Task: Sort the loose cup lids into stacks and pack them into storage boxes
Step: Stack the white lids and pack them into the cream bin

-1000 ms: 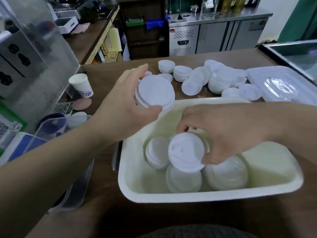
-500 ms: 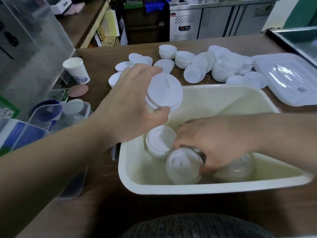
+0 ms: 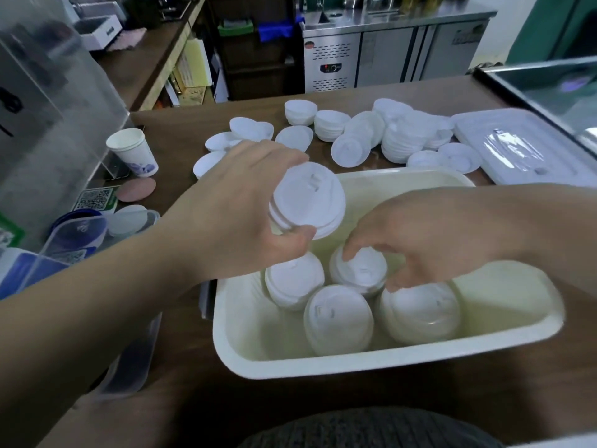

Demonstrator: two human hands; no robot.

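My left hand grips a lid stack above the storage box at its far-left rim. My right hand, down inside, pinches a second stack mid-box. There's bare floor at the box's right end, and loose lids crowd the counter beyond.

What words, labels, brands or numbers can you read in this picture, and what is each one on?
Nothing reads clearly.
The QR code card: print too small.
The fridge door sticker: blurred.
The fridge control panel: too small.
The white box: dark print, blurred.
The paper cup: blue pattern, no legible words.
The cup lids: raised marks, unreadable.
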